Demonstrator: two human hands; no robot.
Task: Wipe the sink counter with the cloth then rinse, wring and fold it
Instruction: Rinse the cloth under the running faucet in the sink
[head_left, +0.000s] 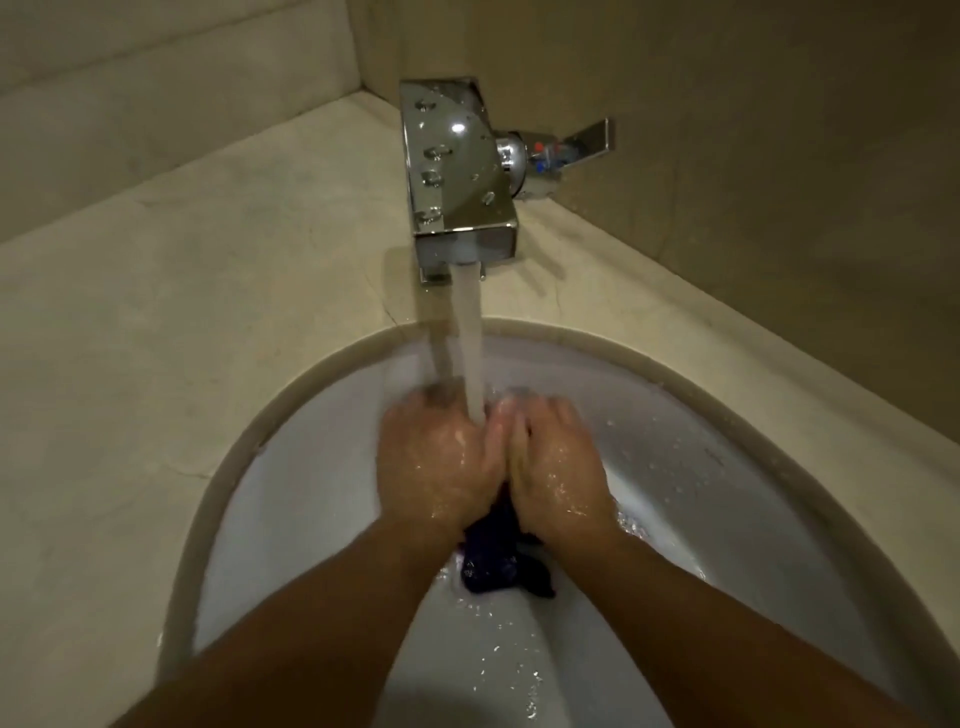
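Observation:
A dark blue cloth (496, 564) is bunched between my two hands over the white sink basin (727, 493); only its lower part shows, hanging below my palms. My left hand (436, 462) and my right hand (556, 467) are pressed side by side, both wet and closed on the cloth. A stream of water (470, 343) falls from the chrome tap (457, 166) and lands right between my hands.
The beige stone counter (182, 322) wraps around the basin on the left and behind. The tap's lever handle (576, 137) sticks out to the right near the wall. Water drops speckle the basin and the tap.

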